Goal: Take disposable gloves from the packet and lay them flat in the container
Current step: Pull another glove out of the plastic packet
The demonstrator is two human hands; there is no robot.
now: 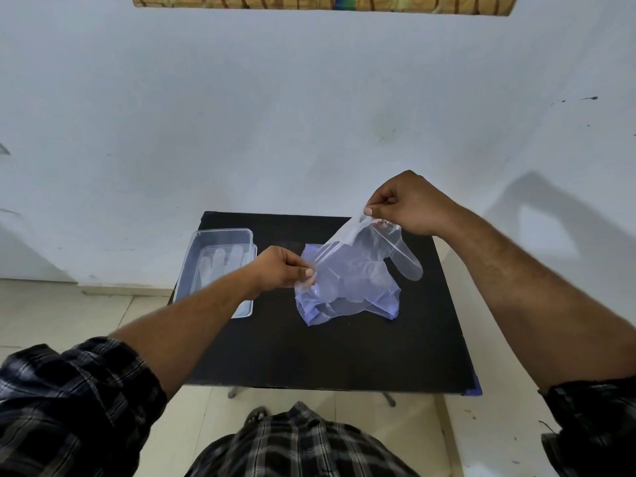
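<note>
A thin clear disposable glove (364, 253) hangs stretched in the air above the table. My right hand (409, 204) pinches its upper edge and my left hand (282, 270) pinches its lower left edge; one glove finger droops to the right. Under it lies the bluish plastic packet (378, 304), crumpled on the black table (327, 356). To the left stands a clear rectangular container (220, 235) with at least one glove lying flat inside; my left forearm covers its near part.
The small black table stands against a white wall (309, 115). Its left edge runs close under the container. Tiled floor (69, 304) lies on both sides of the table, and my checked shirt fills the bottom of the view.
</note>
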